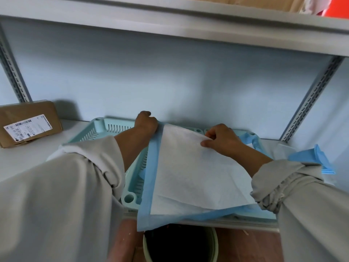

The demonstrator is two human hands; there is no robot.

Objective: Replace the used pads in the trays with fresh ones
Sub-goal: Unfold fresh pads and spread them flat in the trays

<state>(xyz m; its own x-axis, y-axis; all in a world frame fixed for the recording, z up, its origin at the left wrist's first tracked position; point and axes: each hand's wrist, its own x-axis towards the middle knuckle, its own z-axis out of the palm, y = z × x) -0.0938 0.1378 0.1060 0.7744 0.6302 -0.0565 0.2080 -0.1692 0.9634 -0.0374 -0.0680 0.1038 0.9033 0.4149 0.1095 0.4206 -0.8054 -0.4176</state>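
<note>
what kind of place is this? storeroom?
Probably a storeroom or utility area. Metal shelving with slotted uprights, a labelled cardboard parcel on the shelf, and a bin on the floor below. Both hands hold a blue-edged pad over a mint slotted tray.

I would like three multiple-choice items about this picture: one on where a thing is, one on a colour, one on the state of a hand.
1. Where is the cardboard box?
A. On the shelf, left of the tray
B. Inside the tray
C. In the bin on the floor

2. What colour is the border of the pad?
A. Red
B. Blue
C. Black

3. What is the right hand doing?
A. Hanging idle
B. Pressing flat on the shelf
C. Pinching the pad's white sheet

Answers:
1 A: the box rests on the shelf surface, apart from the light green tray.
2 B: a blue strip frames the white middle.
3 C: thumb and fingers close on the sheet, while the left hand grips the far corner.
</note>
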